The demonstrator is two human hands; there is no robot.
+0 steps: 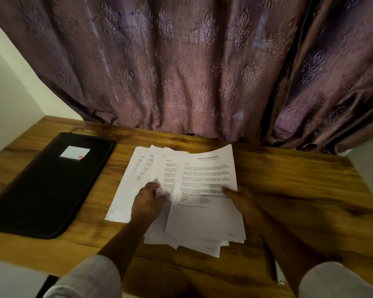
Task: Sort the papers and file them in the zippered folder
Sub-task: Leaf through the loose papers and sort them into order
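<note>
gripping papers [205, 220], left hand [148, 203] mid-stack, right hand [243, 203] at edge

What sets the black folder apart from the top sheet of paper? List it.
The black folder is dark with a small label; the top sheet is white with printed text. The folder lies untouched at the left; the right hand grips the sheet atop the papers. Both are rectangular.

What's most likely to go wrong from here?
1. The papers lie fanned and uneven; lifting them now could spill or mix sheets.
2. The left hand pinches a crumpled edge, which may crease or tear.
3. The folder looks closed, and both hands are busy: the right hand grips the top sheet.
</note>
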